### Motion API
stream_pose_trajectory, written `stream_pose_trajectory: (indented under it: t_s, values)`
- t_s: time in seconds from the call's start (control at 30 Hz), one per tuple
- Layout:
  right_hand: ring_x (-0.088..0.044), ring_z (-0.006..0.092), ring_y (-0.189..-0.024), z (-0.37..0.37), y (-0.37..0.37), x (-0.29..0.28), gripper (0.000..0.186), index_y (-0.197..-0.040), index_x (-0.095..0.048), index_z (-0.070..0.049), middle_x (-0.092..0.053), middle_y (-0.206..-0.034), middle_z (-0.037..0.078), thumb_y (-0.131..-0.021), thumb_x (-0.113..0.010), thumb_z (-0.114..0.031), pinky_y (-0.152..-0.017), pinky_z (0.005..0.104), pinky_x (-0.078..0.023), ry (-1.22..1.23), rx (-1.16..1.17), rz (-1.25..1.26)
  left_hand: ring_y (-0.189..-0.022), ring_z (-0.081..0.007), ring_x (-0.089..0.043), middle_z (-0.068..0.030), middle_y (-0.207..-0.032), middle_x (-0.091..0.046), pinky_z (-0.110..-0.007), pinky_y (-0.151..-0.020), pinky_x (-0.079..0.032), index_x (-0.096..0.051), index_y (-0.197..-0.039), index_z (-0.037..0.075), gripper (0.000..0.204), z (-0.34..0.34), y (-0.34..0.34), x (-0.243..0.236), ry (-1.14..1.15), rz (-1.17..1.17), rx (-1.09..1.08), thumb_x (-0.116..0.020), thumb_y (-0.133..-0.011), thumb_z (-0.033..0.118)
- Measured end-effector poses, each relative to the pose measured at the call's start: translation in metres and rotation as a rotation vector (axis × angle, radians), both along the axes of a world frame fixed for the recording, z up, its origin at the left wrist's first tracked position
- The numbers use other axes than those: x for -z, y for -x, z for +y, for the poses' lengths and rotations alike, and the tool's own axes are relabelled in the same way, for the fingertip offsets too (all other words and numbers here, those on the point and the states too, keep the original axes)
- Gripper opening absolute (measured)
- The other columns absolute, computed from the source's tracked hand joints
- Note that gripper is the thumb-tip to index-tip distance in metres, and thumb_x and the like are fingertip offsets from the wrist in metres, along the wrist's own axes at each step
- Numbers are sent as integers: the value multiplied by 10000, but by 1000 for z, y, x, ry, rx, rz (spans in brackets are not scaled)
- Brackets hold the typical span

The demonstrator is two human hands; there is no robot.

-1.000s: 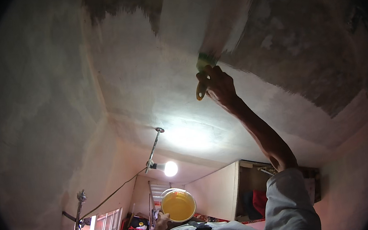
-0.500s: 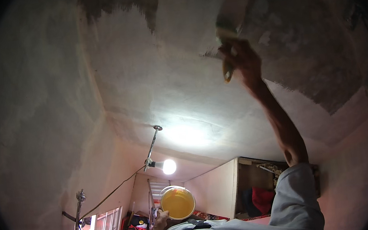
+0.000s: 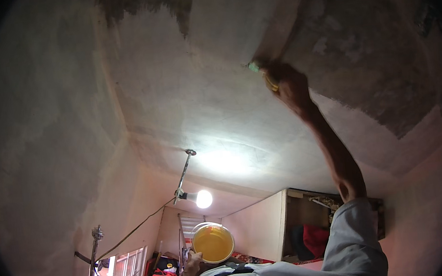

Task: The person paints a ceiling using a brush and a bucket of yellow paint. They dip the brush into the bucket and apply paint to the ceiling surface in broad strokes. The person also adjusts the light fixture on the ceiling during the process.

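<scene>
Raised high overhead, my right hand (image 3: pixel 291 86) is closed around a paintbrush (image 3: pixel 270 82) with a yellowish handle and a green part near the head. The brush's head meets the ceiling (image 3: pixel 217 96), at the edge of a dark, wet-looking patch (image 3: pixel 367 49); its bristles are mostly hidden by the hand and shadow. Low down near my chest, my left hand (image 3: pixel 193 261) grips the rim of a round bucket (image 3: pixel 233 246), which holds a yellow-amber liquid (image 3: pixel 213 244).
A lit bulb (image 3: pixel 203 199) hangs from a rod on the ceiling, with a cable running left to a metal pole (image 3: pixel 93 267). A barred window (image 3: pixel 130 269) is at the lower left. Behind the bucket stands an open cabinet (image 3: pixel 260 216) with red and dark cloth inside.
My right hand and the brush have come down and turned, the brush head now lower along the ceiling. The left hand and bucket have stayed nearly still.
</scene>
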State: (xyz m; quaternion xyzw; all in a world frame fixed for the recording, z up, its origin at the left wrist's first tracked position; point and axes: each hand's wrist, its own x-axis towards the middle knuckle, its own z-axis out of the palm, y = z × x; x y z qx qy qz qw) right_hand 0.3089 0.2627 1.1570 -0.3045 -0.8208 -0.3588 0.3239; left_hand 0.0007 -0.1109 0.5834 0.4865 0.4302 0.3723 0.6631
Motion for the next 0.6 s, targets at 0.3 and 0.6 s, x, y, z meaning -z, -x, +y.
stream_pose_trajectory:
  t_s: [0.3, 0.6]
  values:
    - [-628, 195, -738, -8, 13, -6, 247, -1034, -668, -204, -656, -973, 35, -801, -714, -134, -617, 315, -562, -28, 218, 128, -715, -176, -528, -72, -763, -536, -310, -637, -439, -549, -757, 16, 149, 2, -1, -3, 9, -9, 2, -526, -842, 137]
    - [-630, 182, -842, -7, 24, 82, 386, -1013, -643, -160, -632, -1067, 4, -658, -788, -117, -640, 291, -554, 78, 200, -201, -724, -169, -532, -72, -779, -541, -302, -641, -445, -552, -795, 11, 150, 3, 1, -5, 15, -9, -7, -534, -840, 154]
